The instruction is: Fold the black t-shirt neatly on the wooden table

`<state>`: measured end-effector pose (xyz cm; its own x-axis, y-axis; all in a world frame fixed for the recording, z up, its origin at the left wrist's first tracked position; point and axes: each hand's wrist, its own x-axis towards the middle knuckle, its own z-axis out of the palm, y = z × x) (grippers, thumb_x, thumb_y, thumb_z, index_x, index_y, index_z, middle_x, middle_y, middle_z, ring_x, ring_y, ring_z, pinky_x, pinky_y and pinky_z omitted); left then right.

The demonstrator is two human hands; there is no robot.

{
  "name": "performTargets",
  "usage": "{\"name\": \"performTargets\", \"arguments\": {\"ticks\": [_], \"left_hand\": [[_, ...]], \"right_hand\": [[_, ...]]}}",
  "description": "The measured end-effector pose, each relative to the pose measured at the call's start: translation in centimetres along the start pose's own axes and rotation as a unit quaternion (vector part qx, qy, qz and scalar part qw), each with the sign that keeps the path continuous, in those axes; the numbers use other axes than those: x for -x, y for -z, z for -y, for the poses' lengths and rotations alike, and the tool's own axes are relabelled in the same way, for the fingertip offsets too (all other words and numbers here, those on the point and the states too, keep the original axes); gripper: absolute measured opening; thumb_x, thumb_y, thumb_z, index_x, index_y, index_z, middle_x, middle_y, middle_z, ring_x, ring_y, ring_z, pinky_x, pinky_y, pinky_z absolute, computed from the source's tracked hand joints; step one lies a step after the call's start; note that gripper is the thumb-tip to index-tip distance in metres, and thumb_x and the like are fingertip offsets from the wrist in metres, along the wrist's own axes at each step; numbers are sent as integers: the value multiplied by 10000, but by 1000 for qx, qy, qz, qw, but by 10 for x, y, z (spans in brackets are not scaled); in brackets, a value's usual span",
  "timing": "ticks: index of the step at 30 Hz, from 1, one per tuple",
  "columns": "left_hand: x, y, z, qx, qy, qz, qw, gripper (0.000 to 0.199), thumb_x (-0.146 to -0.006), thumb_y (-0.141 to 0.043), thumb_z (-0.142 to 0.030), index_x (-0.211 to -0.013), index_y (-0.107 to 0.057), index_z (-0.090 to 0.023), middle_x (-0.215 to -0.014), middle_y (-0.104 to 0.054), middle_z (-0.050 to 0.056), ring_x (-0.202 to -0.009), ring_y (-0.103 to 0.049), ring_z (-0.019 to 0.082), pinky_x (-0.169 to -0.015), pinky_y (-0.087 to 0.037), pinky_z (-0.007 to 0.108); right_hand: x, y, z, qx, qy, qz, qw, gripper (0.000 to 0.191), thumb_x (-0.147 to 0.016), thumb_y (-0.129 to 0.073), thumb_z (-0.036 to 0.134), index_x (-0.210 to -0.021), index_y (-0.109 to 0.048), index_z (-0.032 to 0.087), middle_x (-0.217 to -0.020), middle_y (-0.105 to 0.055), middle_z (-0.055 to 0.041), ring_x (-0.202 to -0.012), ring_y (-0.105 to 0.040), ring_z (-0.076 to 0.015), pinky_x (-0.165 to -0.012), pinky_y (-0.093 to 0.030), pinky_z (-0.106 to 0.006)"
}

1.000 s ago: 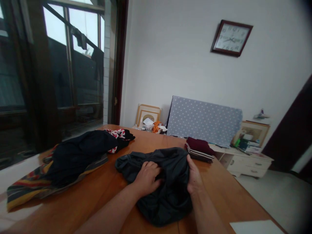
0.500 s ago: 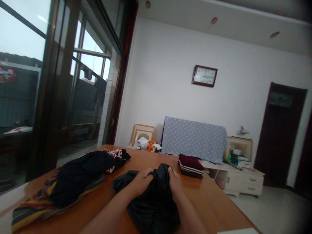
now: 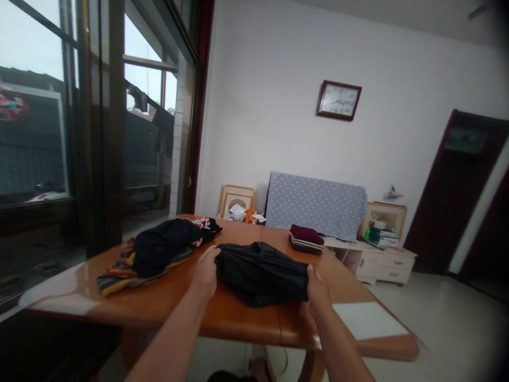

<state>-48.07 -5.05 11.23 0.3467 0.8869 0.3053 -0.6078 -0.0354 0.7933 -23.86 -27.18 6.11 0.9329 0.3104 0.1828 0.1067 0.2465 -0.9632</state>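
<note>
Across the near half of the glossy orange-brown wooden table (image 3: pixel 238 319), we note a soft, creased black cloth garment (image 3: pixel 258 273) drawn out sideways between two bare hands. Left hand (image 3: pixel 207 269) clamped on its left end, near the upper corner; right hand (image 3: pixel 317 289) clamped on its right end, thumb toward the top, other fingers mostly hidden from us. Step in hand, by our judgement: stretching the garment to straighten it. Next move, we would say, calls for even tension and both ends held level, since the middle hangs in loose folds. As to fingers and cloth: garment spans the gap from hand to hand, its ends gathered in the two grips, the broad part slack below the line between them. Whether its lower edge touches the table, we cannot tell. To its left and farther off, a rumpled heap of navy, striped and red-and-white clothing (image 3: pixel 165 248); far right, a neat folded stack with maroon cloth on top (image 3: pixel 305 235). Near right, past the right forearm, a flat pale rectangular sheet (image 3: pixel 369 320).
</note>
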Motion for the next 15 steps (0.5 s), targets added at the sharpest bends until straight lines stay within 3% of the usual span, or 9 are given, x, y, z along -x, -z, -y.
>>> {"name": "performTargets", "arguments": {"ticks": [3,8,12,14,15], "left_hand": [[7,3,-3,15,5,-35,999,299,-685,-709,-394,-847,-651,-150,-886,-705,29,-893,-651,184,-901,-474,310],[31,-5,-13,-43,0,-18,999,305,-720,-710,-414,-868,-671,-150,-893,-722,57,-963,-658,217,-945,-468,346],[48,-9,-17,-131,-8,39,991,288,-746,-693,-375,-940,-704,-162,-969,-736,95,-1067,-643,266,-972,-454,367],[54,-10,-19,-186,-20,68,980,262,-765,-669,-362,-952,-705,-183,-1004,-734,93,-1087,-632,273,-962,-452,362],[58,-11,-20,-210,-28,92,973,245,-780,-648,-358,-949,-701,-190,-1008,-732,87,-1076,-631,270,-947,-454,357]], "right_hand": [[6,15,2,57,22,-69,996,541,-743,-644,626,-987,-757,157,-875,-766,-66,-996,-669,-292,-890,-498,-364],[17,23,-2,208,65,-73,973,492,-729,-653,548,-987,-741,140,-961,-744,-123,-992,-646,-313,-941,-450,-418],[34,13,7,290,178,-128,932,527,-728,-645,422,-1176,-681,145,-1205,-675,-171,-1160,-574,-326,-1048,-377,-440],[47,0,18,285,214,-113,928,438,-779,-607,423,-1136,-690,183,-1166,-690,-147,-1114,-591,-302,-1020,-397,-421],[55,-8,24,275,215,-77,934,370,-811,-588,454,-1057,-708,206,-1074,-715,-125,-1027,-619,-285,-958,-434,-402]]}}
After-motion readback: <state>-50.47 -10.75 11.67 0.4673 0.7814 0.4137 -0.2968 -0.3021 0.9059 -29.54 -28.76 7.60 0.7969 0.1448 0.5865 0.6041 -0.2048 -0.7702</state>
